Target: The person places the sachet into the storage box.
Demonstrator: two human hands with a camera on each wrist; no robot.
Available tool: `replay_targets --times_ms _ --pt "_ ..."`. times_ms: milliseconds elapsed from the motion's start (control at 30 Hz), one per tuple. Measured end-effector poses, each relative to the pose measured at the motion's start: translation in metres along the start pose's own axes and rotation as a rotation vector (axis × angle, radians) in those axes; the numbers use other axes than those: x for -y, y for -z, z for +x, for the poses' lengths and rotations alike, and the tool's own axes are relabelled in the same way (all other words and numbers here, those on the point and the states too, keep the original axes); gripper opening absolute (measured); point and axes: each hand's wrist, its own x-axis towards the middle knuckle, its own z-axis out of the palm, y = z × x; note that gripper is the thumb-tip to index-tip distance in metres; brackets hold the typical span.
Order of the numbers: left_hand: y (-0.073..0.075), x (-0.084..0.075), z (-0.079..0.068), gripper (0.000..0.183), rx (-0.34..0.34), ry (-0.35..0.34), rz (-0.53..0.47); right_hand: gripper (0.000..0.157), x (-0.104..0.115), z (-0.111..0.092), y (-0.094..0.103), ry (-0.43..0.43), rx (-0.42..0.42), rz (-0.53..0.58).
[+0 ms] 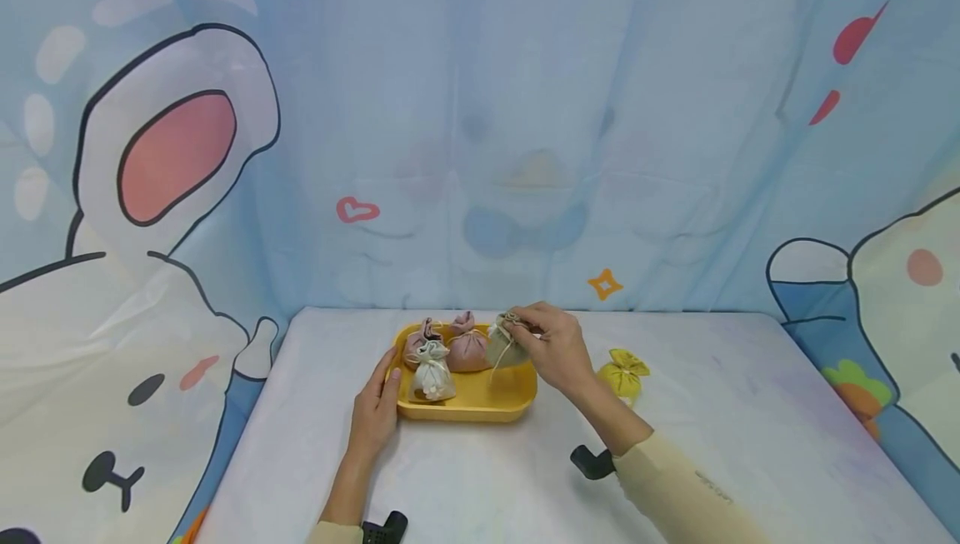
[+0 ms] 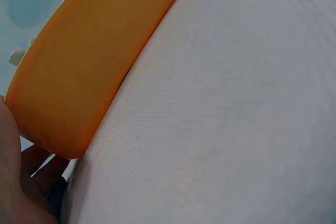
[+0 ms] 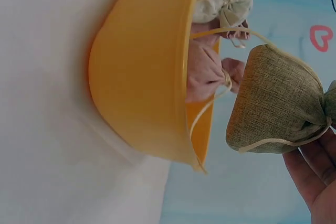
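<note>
My right hand (image 1: 555,348) pinches a grey-green drawstring pouch (image 3: 281,103) by its gathered neck, its pale cord hanging loose. The pouch hangs over the right part of a yellow tray (image 1: 468,413). Around the tray's left end, my left hand (image 1: 375,411) holds the rim, with the thumb at the front and the other fingers along the outer wall. Inside the tray, a white patterned pouch (image 1: 432,377) stands at the front left. Behind it is one pink pouch (image 1: 413,347), and another pink pouch (image 1: 468,351) sits at the back middle.
A bright yellow pouch (image 1: 624,373) lies on the white table (image 1: 750,411), right of the tray and partly behind my right forearm. A blue curtain (image 1: 540,111) with cartoon prints hangs behind the table. Black wrist mounts (image 1: 592,462) show near both sleeves.
</note>
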Motion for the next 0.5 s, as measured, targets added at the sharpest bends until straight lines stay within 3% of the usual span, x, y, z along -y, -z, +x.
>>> replay_targets --times_ms 500 --pt "0.000 0.001 0.001 0.049 0.005 -0.006 0.008 0.017 0.007 -0.007 -0.032 -0.034 0.062 0.003"
